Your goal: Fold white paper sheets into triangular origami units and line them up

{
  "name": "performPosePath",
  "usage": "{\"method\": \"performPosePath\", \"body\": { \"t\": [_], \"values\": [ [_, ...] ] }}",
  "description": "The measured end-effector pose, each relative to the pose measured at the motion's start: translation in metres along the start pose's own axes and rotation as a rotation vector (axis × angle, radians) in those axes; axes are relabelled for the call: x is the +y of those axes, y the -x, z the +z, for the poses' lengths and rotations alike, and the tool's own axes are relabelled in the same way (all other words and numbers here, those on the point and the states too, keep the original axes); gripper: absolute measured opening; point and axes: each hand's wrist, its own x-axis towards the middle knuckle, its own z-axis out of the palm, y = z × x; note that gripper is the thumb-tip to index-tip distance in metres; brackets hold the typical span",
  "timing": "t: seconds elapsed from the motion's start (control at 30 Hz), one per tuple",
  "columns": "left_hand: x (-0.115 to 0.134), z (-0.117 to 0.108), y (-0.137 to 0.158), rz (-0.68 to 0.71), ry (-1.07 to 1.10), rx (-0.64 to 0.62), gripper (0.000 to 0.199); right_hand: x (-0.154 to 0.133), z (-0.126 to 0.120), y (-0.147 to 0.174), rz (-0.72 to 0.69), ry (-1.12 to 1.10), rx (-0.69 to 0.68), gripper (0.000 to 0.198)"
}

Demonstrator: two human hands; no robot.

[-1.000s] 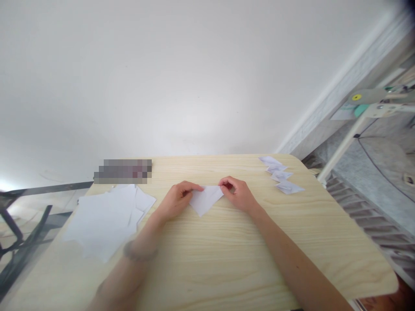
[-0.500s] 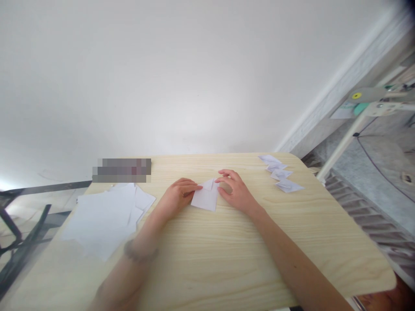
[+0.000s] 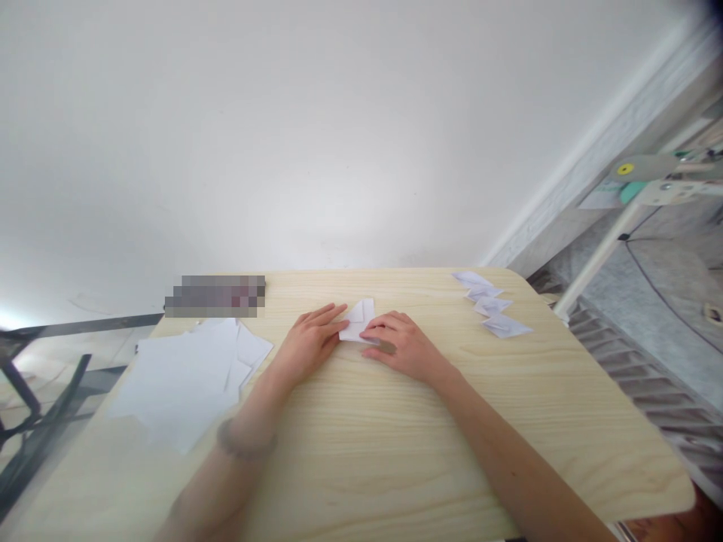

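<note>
A small piece of white folded paper lies on the table between my hands, with a pointed flap at its top. My left hand rests flat at the paper's left edge, fingers stretched out and one fingertip touching it. Over the lower right part of the paper, my right hand is curled, its fingertips on the sheet and its thumb just below the bottom edge. Those fingers hide the lower right corner.
Loose white paper sheets are piled on the left of the wooden table. Several folded paper pieces stand in a row at the back right. A blurred-out dark item is at the back left. White wall rises behind.
The paper's lower edge has been folded upward, so it looks shorter. My right hand has moved from its upper right side down onto the lower edge. My left fingers have straightened.
</note>
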Motion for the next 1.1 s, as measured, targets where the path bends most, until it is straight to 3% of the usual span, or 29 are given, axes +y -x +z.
{"method": "performPosePath", "body": {
  "t": [0.3,0.47,0.6,0.67,0.83,0.97,1.1],
  "values": [
    [0.009,0.005,-0.002,0.009,-0.059,0.007,0.030,0.001,0.002,-0.001,0.016,0.167,0.012,0.016],
    [0.013,0.004,-0.002,0.041,-0.117,0.016,0.030,0.006,0.003,0.000,0.175,0.090,0.079,0.012],
    [0.015,0.003,-0.001,0.061,-0.150,0.015,0.029,0.013,0.003,0.003,0.129,-0.072,0.054,0.014],
    [0.016,0.003,-0.001,0.074,-0.156,0.020,0.029,0.015,0.004,0.002,0.169,-0.120,0.069,0.014],
    [0.020,0.003,-0.001,0.085,-0.167,0.009,0.029,0.014,0.008,-0.005,0.340,-0.042,0.138,0.018],
    [0.023,0.003,-0.001,0.085,-0.181,0.004,0.028,0.012,0.011,-0.007,0.370,0.031,0.161,0.018],
    [0.026,0.003,-0.002,0.080,-0.211,-0.004,0.028,0.013,0.008,-0.004,0.331,-0.039,0.137,0.014]
  ]
}}
